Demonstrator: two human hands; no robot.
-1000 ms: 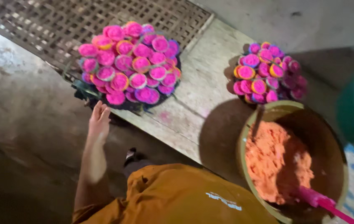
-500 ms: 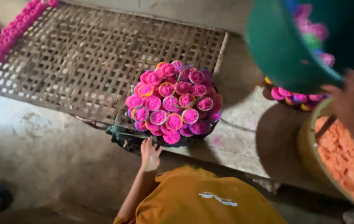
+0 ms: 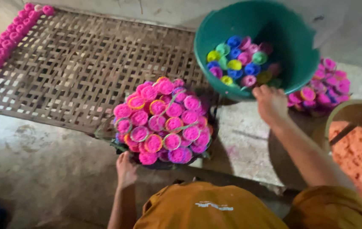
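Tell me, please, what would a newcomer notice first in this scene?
First, the heap of bright pink cups at the centre, with the left hand at its near edge. Then the tilted green basin of multicoloured cups, gripped by the right hand, and the orange powder at right.

A single head-worn camera looks steeply down from above the person's orange-clad shoulders, facing forward over the floor. It sits close: the woven mat [image 3: 74, 72] fills the upper left, the green basin [image 3: 300, 63] the upper right, and the frame's lower edge crops both forearms.
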